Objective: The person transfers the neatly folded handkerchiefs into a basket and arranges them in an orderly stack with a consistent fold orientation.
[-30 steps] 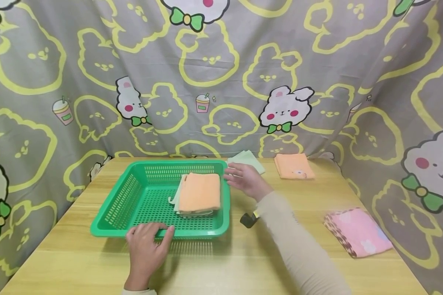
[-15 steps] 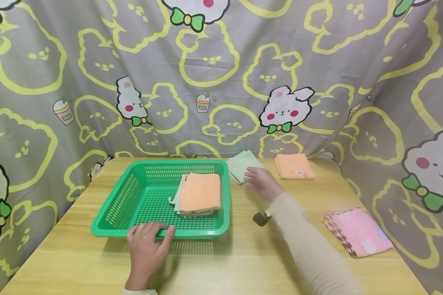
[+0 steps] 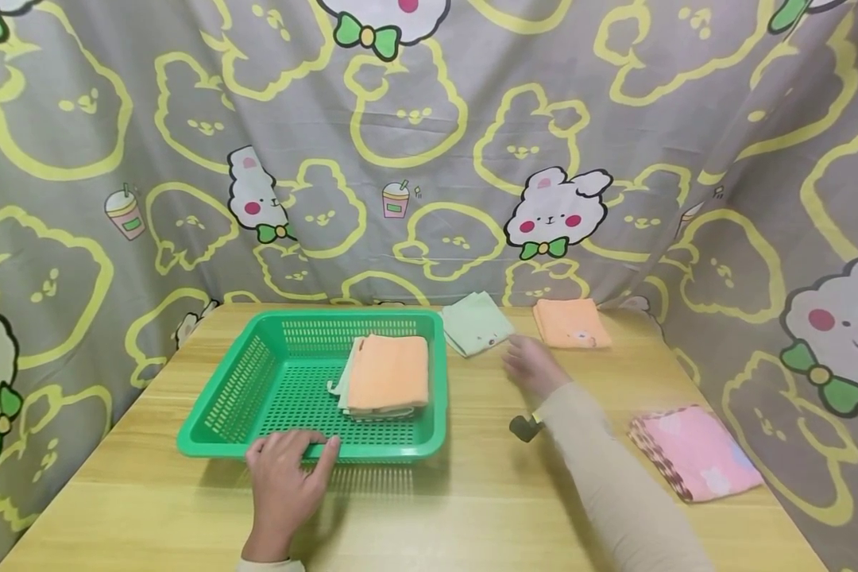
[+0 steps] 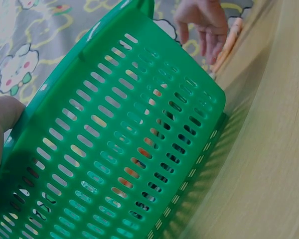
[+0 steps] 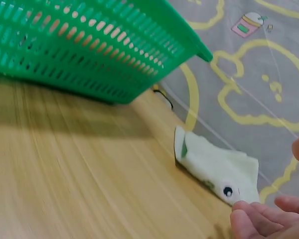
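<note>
My left hand [image 3: 286,481] grips the near rim of a green plastic basket [image 3: 379,451], fingers over the edge. Inside, at the right, lies a stack of folded towels with an orange towel [image 3: 388,371] on top and paler cloth below. My right hand [image 3: 536,367] hovers above the table beside the near right corner of a folded pale green towel [image 3: 475,322]; its fingers are loosely bent and hold nothing. In the right wrist view the fingertips of that right hand [image 5: 271,221] overlap the green towel's printed edge [image 5: 219,167]; whether they touch cannot be told.
A folded orange towel [image 3: 572,322] lies at the table's back right. Nearer, by the right edge, is a folded pink towel [image 3: 697,453] with a brown checked border. A patterned curtain [image 3: 415,159] hangs behind the wooden table [image 3: 429,532].
My right hand has moved rightward from beside the basket's right rim, across the green towel, to its right corner. The left hand and basket have stayed put.
</note>
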`<state>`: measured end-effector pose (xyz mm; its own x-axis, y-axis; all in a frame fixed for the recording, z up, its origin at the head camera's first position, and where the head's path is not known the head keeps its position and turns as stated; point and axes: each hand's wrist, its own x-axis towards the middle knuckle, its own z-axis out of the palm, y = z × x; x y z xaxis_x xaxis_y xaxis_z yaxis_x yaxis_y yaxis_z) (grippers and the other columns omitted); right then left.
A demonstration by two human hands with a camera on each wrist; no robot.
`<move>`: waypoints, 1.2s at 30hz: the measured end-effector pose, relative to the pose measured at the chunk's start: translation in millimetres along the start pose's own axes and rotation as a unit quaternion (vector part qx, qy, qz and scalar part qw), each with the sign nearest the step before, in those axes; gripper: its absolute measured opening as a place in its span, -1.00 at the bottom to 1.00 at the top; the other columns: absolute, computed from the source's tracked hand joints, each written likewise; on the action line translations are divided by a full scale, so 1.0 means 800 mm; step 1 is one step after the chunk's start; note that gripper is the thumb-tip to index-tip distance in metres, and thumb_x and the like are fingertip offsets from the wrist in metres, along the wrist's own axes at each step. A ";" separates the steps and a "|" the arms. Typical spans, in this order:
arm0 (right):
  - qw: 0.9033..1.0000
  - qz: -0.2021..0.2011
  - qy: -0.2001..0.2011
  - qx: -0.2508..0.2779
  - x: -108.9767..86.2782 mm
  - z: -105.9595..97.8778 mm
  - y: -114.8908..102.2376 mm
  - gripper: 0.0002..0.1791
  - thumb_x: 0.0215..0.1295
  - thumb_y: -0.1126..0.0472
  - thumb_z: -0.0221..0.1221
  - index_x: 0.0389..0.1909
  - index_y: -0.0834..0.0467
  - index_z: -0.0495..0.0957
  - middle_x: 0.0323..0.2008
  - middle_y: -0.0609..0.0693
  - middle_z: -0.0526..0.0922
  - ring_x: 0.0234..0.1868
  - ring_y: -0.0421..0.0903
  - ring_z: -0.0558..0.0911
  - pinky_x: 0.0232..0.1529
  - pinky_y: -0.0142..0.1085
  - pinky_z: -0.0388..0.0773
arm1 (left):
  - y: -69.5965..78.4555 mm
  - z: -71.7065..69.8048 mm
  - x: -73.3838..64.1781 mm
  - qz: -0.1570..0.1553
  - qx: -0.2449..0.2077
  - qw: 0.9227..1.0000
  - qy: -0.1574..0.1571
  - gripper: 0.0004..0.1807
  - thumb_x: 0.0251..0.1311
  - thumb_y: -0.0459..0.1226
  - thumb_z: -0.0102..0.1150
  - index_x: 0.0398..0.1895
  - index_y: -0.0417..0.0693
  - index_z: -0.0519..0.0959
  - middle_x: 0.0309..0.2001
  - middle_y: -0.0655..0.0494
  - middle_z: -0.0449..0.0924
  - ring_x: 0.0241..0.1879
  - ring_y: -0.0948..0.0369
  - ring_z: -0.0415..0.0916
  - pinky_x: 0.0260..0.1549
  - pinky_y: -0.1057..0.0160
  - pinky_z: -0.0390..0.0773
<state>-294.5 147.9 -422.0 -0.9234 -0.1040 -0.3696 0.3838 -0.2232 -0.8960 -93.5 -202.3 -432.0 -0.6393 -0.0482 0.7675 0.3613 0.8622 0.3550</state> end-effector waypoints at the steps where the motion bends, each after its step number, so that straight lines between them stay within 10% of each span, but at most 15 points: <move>1: 1.000 0.001 0.003 -0.002 0.000 -0.004 0.001 -0.30 0.46 0.19 -0.11 0.51 0.25 -0.14 0.49 0.28 -0.09 0.44 0.20 0.08 0.36 -0.08 0.11 | 0.000 0.000 0.000 -0.001 0.000 1.000 -0.001 -0.82 0.02 -0.14 0.30 -0.56 -0.04 0.62 -0.49 0.03 0.66 -0.42 0.04 0.49 -0.15 -0.15 0.15; 15: 0.995 -0.024 0.011 -0.093 0.007 -0.053 0.003 -0.29 0.39 0.41 -0.17 0.52 0.20 -0.17 0.52 0.11 -0.44 0.49 0.16 -0.13 0.37 -0.04 0.07 | 0.000 -0.001 0.001 0.006 -0.004 1.000 0.008 -0.84 0.02 -0.15 0.29 -0.56 -0.03 0.62 -0.50 0.04 0.65 -0.43 0.05 0.49 -0.17 -0.14 0.14; 22: 1.000 -0.006 -0.002 -0.030 0.005 -0.073 -0.003 -0.19 0.49 0.27 -0.18 0.50 0.04 -0.52 0.48 -0.03 -0.63 0.49 0.12 -0.13 0.35 -0.09 0.14 | 0.000 0.001 0.000 0.008 -0.003 1.000 0.004 -0.82 0.03 -0.14 0.29 -0.56 -0.03 0.62 -0.50 0.05 0.65 -0.43 0.06 0.49 -0.17 -0.14 0.14; 31: 0.999 0.009 -0.008 0.042 0.012 -0.082 -0.007 -0.10 0.49 0.22 -0.12 0.48 -0.10 -0.61 0.51 0.08 -0.48 0.48 0.15 -0.07 0.32 -0.09 0.20 | 0.000 0.000 0.001 0.003 -0.003 1.000 0.001 -0.85 0.01 -0.16 0.31 -0.56 -0.02 0.62 -0.50 0.06 0.65 -0.43 0.06 0.49 -0.17 -0.13 0.14; 36: 1.000 -0.003 -0.022 -0.001 0.014 -0.084 -0.004 -0.10 0.47 0.27 -0.16 0.45 -0.02 -0.67 0.48 0.30 -0.40 0.46 0.22 -0.02 0.31 -0.06 0.21 | -0.001 0.000 0.000 0.007 -0.003 1.000 0.002 -0.85 0.02 -0.15 0.30 -0.56 -0.01 0.62 -0.50 0.06 0.65 -0.43 0.06 0.49 -0.17 -0.13 0.14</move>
<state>-306.4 212.9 -440.0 -0.9245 -0.1448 -0.3525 0.3776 -0.2223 -0.8989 -93.8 -203.0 -432.0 -0.6318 -0.0372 0.7743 0.3742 0.8601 0.3466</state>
